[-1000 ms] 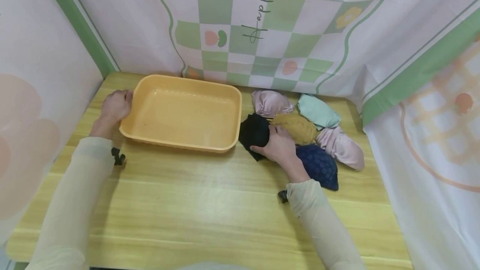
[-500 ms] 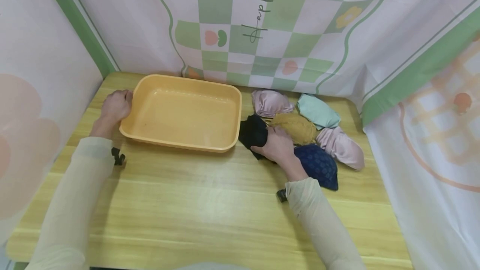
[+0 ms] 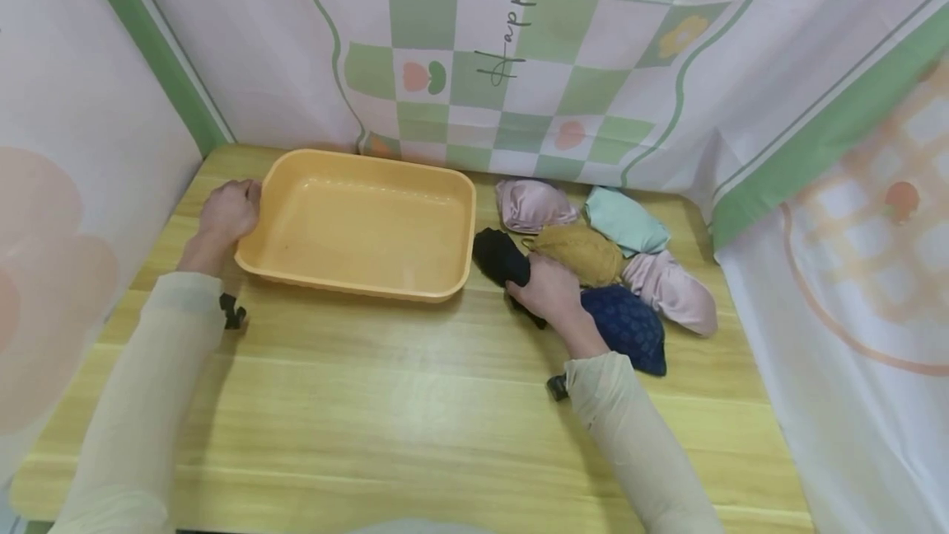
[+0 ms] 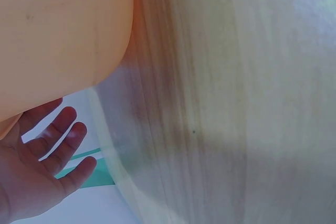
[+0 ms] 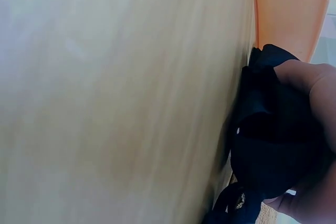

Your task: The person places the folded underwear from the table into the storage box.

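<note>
My left hand (image 3: 228, 210) holds the left side of a yellow plastic tray (image 3: 356, 283), its fingers (image 4: 63, 148) against the outside wall in the left wrist view. At the tray's right side, my right hand (image 3: 550, 293) grips a folded black bra (image 3: 500, 256). Thumb and fingers pinch the dark fabric in the right wrist view, where a black strap (image 5: 244, 203) hangs below. Close by the right hand lie a mustard bra (image 3: 582, 254) and a navy patterned bra (image 3: 626, 328). The right palm side is partly hidden by fabric.
Behind and right of the right hand lie a pink folded bra (image 3: 535, 204), a mint one (image 3: 628, 221) and another pink one (image 3: 670, 292). The wooden table (image 3: 400, 410) is bordered by printed curtains (image 3: 489, 97) at the back and sides.
The black bra has turned and bunched within my right hand's grip, with its lower part now drawn towards the hand. My left hand and the tray hold still.
</note>
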Motion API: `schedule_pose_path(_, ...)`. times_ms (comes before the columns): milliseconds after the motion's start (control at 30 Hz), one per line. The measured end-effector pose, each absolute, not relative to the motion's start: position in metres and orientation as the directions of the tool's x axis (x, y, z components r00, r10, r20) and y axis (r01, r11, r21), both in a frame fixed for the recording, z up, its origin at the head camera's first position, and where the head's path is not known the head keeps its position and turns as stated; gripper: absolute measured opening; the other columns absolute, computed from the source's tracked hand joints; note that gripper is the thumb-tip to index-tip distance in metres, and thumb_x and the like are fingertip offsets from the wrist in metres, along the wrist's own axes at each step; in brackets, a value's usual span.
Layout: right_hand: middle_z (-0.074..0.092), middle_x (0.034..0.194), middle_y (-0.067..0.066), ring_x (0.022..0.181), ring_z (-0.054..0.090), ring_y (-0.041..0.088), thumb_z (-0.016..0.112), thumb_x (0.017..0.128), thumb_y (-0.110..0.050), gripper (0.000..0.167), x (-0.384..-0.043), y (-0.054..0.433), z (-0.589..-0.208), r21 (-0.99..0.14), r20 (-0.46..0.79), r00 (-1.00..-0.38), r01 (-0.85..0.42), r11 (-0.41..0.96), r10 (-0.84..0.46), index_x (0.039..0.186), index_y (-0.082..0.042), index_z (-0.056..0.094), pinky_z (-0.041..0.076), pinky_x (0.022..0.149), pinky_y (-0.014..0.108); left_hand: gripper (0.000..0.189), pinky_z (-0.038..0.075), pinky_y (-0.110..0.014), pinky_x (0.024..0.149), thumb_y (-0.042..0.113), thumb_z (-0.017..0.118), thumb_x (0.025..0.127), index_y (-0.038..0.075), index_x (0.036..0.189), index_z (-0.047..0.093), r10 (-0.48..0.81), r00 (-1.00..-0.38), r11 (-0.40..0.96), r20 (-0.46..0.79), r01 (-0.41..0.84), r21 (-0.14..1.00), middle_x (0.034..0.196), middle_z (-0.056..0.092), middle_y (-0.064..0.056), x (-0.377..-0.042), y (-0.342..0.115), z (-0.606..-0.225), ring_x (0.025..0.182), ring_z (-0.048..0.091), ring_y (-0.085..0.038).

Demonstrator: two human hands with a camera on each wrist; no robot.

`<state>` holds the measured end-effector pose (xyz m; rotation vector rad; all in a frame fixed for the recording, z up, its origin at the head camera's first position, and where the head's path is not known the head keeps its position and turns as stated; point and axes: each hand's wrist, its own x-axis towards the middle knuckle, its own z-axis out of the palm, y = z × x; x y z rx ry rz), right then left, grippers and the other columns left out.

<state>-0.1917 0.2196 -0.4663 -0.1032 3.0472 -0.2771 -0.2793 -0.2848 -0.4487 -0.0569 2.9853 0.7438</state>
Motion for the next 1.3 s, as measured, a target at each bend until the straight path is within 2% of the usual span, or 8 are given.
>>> schedule_pose_path(200, 0.071, 0.099, 0.016, 0.09, 0.069, 0.038, 0.07, 0.085, -0.048, 0.048, -0.189, 0.222, -0.459, -0.235, -0.038, -0.997, -0.055, 0.97, -0.065, 0.109, -0.007, 0.064, 0.057, 0.071, 0.054, 0.06, 0.045, -0.059, 0.08, 0.044, 0.007, 0.107, 0.002, 0.094, 0.048, -0.029, -0.998, 0.88, -0.052, -0.05, 0.473, 0.104, 0.055, -0.03, -0.279, -0.285, -0.451, 0.099, 0.054, -0.048)
schedule_pose_path(500, 0.07, 0.1, 0.015, 0.087, 0.068, 0.037, 0.067, 0.088, -0.046, 0.042, -0.189, 0.224, -0.449, -0.286, 0.017, -0.998, -0.065, 0.956, -0.062, 0.109, -0.009, 0.064, 0.056, 0.069, 0.054, 0.057, 0.044, -0.051, 0.072, 0.043, 0.01, 0.108, 0.004, 0.089, 0.047, -0.032, -0.998, 0.876, -0.054, -0.054, 0.479, 0.091, 0.054, -0.024, -0.279, -0.286, -0.453, 0.088, 0.053, -0.041)
schedule_pose_path(700, 0.068, 0.096, 0.014, 0.084, 0.068, 0.036, 0.066, 0.089, -0.045, 0.039, -0.19, 0.222, -0.44, -0.297, 0.046, -0.998, -0.062, 0.953, -0.05, 0.103, -0.009, 0.063, 0.056, 0.069, 0.054, 0.059, 0.044, -0.053, 0.075, 0.045, 0.008, 0.107, 0.004, 0.089, 0.047, -0.039, -0.998, 0.876, -0.043, -0.055, 0.479, 0.095, 0.055, -0.026, -0.28, -0.286, -0.454, 0.091, 0.053, -0.043)
schedule_pose_path(967, 0.07, 0.101, 0.013, 0.088, 0.068, 0.036, 0.068, 0.088, -0.046, 0.043, -0.192, 0.218, -0.429, -0.297, 0.089, -0.995, -0.076, 0.952, -0.052, 0.112, -0.011, 0.064, 0.056, 0.073, 0.053, 0.057, 0.044, -0.052, 0.074, 0.043, 0.011, 0.108, 0.004, 0.086, 0.045, -0.036, -0.999, 0.868, -0.033, -0.048, 0.495, 0.093, 0.054, -0.027, -0.279, -0.286, -0.453, 0.089, 0.052, -0.043)
schedule_pose_path(1133, 0.069, 0.1, 0.014, 0.085, 0.068, 0.036, 0.068, 0.088, -0.047, 0.047, -0.191, 0.213, -0.421, -0.29, 0.105, -0.993, -0.084, 0.953, -0.056, 0.112, -0.008, 0.063, 0.056, 0.072, 0.052, 0.056, 0.045, -0.054, 0.078, 0.042, 0.012, 0.108, 0.003, 0.089, 0.047, -0.037, -0.998, 0.855, -0.048, -0.057, 0.515, 0.099, 0.056, -0.029, -0.279, -0.286, -0.454, 0.093, 0.052, -0.044)
schedule_pose_path(1233, 0.069, 0.098, 0.015, 0.084, 0.068, 0.036, 0.068, 0.088, -0.048, 0.049, -0.19, 0.21, -0.416, -0.282, 0.116, -0.991, -0.093, 0.955, -0.062, 0.112, -0.006, 0.061, 0.056, 0.071, 0.052, 0.061, 0.044, -0.059, 0.085, 0.044, 0.011, 0.108, 0.0, 0.096, 0.051, -0.041, -0.997, 0.845, -0.068, -0.071, 0.53, 0.11, 0.057, -0.032, -0.28, -0.287, -0.455, 0.102, 0.052, -0.048)
schedule_pose_path(1300, 0.069, 0.097, 0.016, 0.084, 0.068, 0.036, 0.068, 0.088, -0.049, 0.049, -0.19, 0.208, -0.414, -0.282, 0.124, -0.99, -0.099, 0.954, -0.066, 0.112, -0.006, 0.06, 0.056, 0.071, 0.052, 0.066, 0.043, -0.062, 0.092, 0.045, 0.01, 0.108, -0.003, 0.108, 0.054, -0.046, -0.995, 0.835, -0.089, -0.087, 0.544, 0.119, 0.056, -0.034, -0.281, -0.288, -0.456, 0.111, 0.051, -0.05)
